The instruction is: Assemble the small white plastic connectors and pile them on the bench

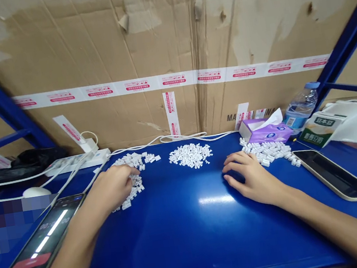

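Note:
My left hand is over the left pile of small white plastic pieces, its fingers curled down among them. The fingertips are partly hidden, so whatever they pinch cannot be made out. On the blue table, my right hand rests palm down with bent fingers apart and nothing visible in them. Just behind it lies a pile of white tube-like plastic pieces. Between the hands, farther back, sits a heap of smaller white pieces.
At left are a phone with a lit screen, a power strip and white cables. A purple tissue pack, a water bottle, a green-and-white box and a dark-screened phone lie right. Cardboard stands behind.

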Action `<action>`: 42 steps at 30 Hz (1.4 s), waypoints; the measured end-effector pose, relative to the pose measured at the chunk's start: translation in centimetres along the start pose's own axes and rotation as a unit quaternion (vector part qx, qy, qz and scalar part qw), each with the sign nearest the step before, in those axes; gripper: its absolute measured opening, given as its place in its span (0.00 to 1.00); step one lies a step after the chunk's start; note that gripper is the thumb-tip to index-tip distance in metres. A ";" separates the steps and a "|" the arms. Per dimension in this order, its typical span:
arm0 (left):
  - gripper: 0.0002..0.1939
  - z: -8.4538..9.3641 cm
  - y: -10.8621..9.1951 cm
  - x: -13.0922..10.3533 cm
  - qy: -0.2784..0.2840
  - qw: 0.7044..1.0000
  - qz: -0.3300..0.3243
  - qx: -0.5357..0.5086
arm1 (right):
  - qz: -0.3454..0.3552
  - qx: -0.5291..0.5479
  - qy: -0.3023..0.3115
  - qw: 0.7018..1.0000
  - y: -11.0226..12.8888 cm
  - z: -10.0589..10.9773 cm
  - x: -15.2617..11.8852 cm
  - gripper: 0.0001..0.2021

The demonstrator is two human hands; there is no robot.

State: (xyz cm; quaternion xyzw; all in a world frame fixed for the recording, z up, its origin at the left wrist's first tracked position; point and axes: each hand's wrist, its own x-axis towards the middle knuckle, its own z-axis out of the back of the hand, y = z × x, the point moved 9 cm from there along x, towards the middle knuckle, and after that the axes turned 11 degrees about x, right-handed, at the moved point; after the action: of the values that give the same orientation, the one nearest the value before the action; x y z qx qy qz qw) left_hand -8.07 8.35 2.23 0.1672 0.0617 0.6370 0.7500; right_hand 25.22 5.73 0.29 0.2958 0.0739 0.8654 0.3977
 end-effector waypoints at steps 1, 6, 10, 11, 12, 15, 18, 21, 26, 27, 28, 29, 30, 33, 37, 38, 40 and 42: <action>0.24 -0.1 -0.2 0.0 0.008 1.000 -0.006 -0.001 | 0.003 0.003 0.007 1.000 0.2 -0.3 0.0 0.06; 0.20 0.6 -1.0 -0.1 0.023 1.000 0.010 -0.011 | 0.027 -0.002 0.018 0.999 1.2 -1.0 -0.1 0.05; 0.14 1.1 -1.0 0.1 0.008 0.999 0.023 -0.025 | 0.042 -0.010 0.031 0.999 1.6 -1.2 0.1 0.05; 0.13 1.3 -1.2 0.2 -0.008 0.999 0.020 -0.040 | 0.047 -0.011 0.035 0.998 1.8 -1.3 0.3 0.06; 0.13 1.6 -1.6 0.3 -0.028 0.997 0.010 -0.067 | 0.054 -0.011 0.041 0.998 1.9 -1.4 0.5 0.06; 0.10 3.1 -4.1 0.3 -0.097 0.972 -0.045 -0.210 | 0.065 0.000 0.060 0.996 2.2 -1.9 1.5 0.06; 0.06 4.1 -7.6 0.4 -0.111 0.933 -0.081 -0.333 | 0.060 0.013 0.073 0.995 1.7 -2.5 2.9 0.04; 0.05 4.0 -10.9 0.7 -0.085 0.915 -0.088 -0.383 | 0.052 0.014 0.069 0.996 1.2 -2.9 4.2 0.03; 0.05 2.3 -13.6 1.9 -0.029 0.892 -0.089 -0.443 | 0.068 0.021 0.079 0.994 1.2 -3.7 5.4 0.04; 0.04 1.9 -13.6 2.2 -0.024 0.890 -0.083 -0.447 | 0.072 0.025 0.078 0.994 1.2 -3.8 5.4 0.04; 0.05 1.6 -13.6 2.4 -0.022 0.890 -0.079 -0.449 | 0.074 0.029 0.075 0.994 1.2 -3.9 5.5 0.04; 0.06 1.4 -13.6 2.6 -0.021 0.888 -0.076 -0.453 | 0.075 0.035 0.069 0.994 1.1 -3.9 5.5 0.04; 0.08 1.2 -13.6 2.7 -0.021 0.884 -0.076 -0.460 | 0.075 0.041 0.061 0.994 1.1 -3.9 5.4 0.04; 0.10 1.0 -13.5 2.7 -0.026 0.872 -0.072 -0.483 | 0.073 0.062 0.039 0.995 0.9 -3.7 5.3 0.05; 0.04 1.4 -13.4 2.2 -0.043 0.880 -0.081 -0.467 | 0.072 0.081 0.031 0.994 0.8 -3.6 5.2 0.05; 0.06 1.6 -13.4 2.1 -0.047 0.881 -0.087 -0.462 | 0.072 0.084 0.033 0.993 0.9 -3.6 5.2 0.05; 0.09 2.1 -13.5 1.9 -0.062 0.888 -0.100 -0.445 | 0.072 0.087 0.036 0.993 0.9 -3.6 5.3 0.05; 0.10 2.3 -13.7 1.8 -0.076 0.900 -0.115 -0.414 | 0.071 0.088 0.039 0.993 0.8 -3.6 5.3 0.05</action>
State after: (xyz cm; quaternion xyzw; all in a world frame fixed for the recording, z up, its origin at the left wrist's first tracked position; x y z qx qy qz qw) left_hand 5.82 7.90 0.10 -0.1189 -0.2464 0.5001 0.8216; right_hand 19.95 9.42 0.04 0.2999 0.1441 0.8926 0.3044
